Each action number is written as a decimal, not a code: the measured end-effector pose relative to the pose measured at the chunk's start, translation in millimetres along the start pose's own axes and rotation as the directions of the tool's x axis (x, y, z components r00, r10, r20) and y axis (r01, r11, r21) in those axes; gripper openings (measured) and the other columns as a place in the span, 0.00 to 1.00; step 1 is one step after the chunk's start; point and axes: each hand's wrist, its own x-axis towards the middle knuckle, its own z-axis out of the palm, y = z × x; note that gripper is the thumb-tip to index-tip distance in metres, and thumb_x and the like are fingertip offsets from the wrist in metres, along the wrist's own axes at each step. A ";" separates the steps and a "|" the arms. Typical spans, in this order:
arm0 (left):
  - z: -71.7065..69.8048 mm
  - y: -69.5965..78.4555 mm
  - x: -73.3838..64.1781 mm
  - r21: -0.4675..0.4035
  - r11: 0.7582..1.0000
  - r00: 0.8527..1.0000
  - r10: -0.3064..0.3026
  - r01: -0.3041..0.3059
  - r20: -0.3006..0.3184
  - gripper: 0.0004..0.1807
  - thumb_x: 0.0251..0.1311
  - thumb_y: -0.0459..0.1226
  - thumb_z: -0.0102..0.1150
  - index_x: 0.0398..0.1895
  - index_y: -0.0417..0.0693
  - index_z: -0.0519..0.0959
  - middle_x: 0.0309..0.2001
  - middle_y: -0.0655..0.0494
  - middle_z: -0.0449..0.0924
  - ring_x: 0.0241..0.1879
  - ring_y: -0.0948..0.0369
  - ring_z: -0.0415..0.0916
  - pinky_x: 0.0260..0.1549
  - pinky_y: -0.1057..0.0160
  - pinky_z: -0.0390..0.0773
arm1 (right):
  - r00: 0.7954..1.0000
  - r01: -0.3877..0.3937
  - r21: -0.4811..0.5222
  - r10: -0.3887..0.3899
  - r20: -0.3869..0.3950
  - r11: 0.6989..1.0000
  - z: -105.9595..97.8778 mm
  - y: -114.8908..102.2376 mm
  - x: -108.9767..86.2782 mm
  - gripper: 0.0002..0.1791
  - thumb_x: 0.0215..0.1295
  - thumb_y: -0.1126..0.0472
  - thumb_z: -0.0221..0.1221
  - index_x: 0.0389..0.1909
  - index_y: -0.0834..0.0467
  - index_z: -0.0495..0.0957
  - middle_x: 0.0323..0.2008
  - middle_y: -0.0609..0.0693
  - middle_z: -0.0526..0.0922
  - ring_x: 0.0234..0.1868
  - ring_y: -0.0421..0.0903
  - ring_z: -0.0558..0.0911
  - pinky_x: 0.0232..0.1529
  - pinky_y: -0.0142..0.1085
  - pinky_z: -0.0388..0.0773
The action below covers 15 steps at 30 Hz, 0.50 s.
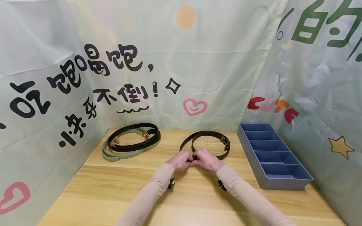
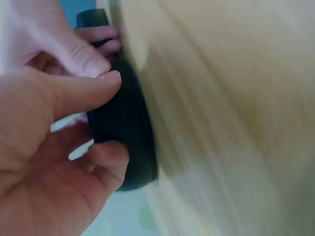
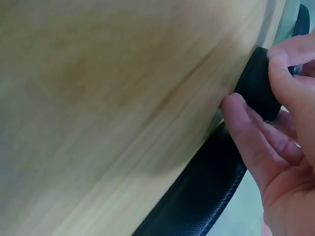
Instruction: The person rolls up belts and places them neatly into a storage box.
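Note:
A black belt (image 1: 210,133) lies in loose loops on the table, its dark metal buckle (image 1: 225,143) at the right of the loop. My left hand (image 1: 181,160) and right hand (image 1: 208,160) meet at the belt's near side, each pinching the strap. In the left wrist view, the left thumb rests on the face of the black strap (image 2: 123,123), with fingers curled at its edge and the right thumb close by. The right wrist view has the right thumb and fingers around a black strap section (image 3: 258,83), while stitched leather (image 3: 202,187) runs below.
At the back left, another coiled black belt (image 1: 135,147) overlaps a pale green belt (image 1: 113,158); gold-coloured buckles show there. A blue-grey box (image 1: 253,166) with several compartments stands on the right. Printed cloth (image 1: 220,78) hangs around the wooden table (image 1: 113,188).

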 end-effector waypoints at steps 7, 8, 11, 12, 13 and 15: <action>-4.2 -1.9 -4.4 -0.008 0.998 0.996 0.069 -0.069 0.063 0.09 0.54 0.25 0.56 0.26 0.47 0.82 0.28 0.60 0.75 0.32 0.66 0.68 0.36 0.71 0.69 | 1.000 -0.005 -0.095 0.004 -0.019 0.995 0.9 -4.3 2.6 0.09 0.56 0.52 0.71 0.26 0.51 0.83 0.23 0.42 0.83 0.21 0.33 0.73 0.23 0.27 0.70; -4.4 -2.4 -4.7 -0.004 0.997 0.996 0.071 -0.071 0.059 0.09 0.54 0.25 0.56 0.27 0.47 0.82 0.28 0.59 0.76 0.33 0.65 0.69 0.37 0.70 0.69 | 1.000 -0.004 -0.095 0.002 -0.018 0.995 0.9 -5.0 3.3 0.08 0.56 0.53 0.71 0.27 0.51 0.83 0.23 0.43 0.83 0.21 0.34 0.73 0.24 0.27 0.70; -4.9 -5.1 -6.4 0.004 0.998 0.998 0.055 -0.056 0.036 0.07 0.56 0.27 0.59 0.26 0.47 0.83 0.30 0.57 0.79 0.34 0.64 0.70 0.39 0.68 0.70 | 1.000 0.006 -0.089 -0.007 -0.015 0.996 0.8 -8.0 5.1 0.05 0.55 0.56 0.71 0.28 0.52 0.85 0.25 0.45 0.85 0.22 0.35 0.74 0.25 0.28 0.71; -5.3 -6.2 -7.3 0.009 0.999 0.999 0.042 -0.043 0.030 0.07 0.57 0.28 0.60 0.26 0.47 0.83 0.30 0.58 0.80 0.34 0.64 0.71 0.40 0.67 0.70 | 1.000 0.011 -0.090 -0.012 -0.016 0.996 0.9 -9.2 5.5 0.05 0.55 0.57 0.71 0.29 0.53 0.85 0.26 0.45 0.86 0.23 0.34 0.74 0.25 0.28 0.71; -5.0 -7.0 -7.2 0.010 1.000 0.999 0.028 -0.028 0.021 0.06 0.57 0.30 0.61 0.25 0.48 0.84 0.31 0.58 0.80 0.34 0.63 0.71 0.40 0.67 0.70 | 1.000 0.014 -0.093 -0.016 -0.018 0.996 0.6 -9.6 4.8 0.05 0.54 0.58 0.71 0.30 0.54 0.85 0.27 0.46 0.86 0.23 0.34 0.74 0.25 0.28 0.71; -4.8 -8.7 -7.2 -0.003 1.000 1.000 0.001 -0.001 0.002 0.06 0.58 0.32 0.64 0.25 0.47 0.84 0.31 0.58 0.82 0.34 0.63 0.71 0.41 0.66 0.70 | 1.000 0.015 -0.096 -0.017 -0.015 0.995 0.3 -10.2 3.1 0.09 0.55 0.59 0.71 0.36 0.56 0.84 0.25 0.47 0.85 0.21 0.34 0.72 0.22 0.27 0.69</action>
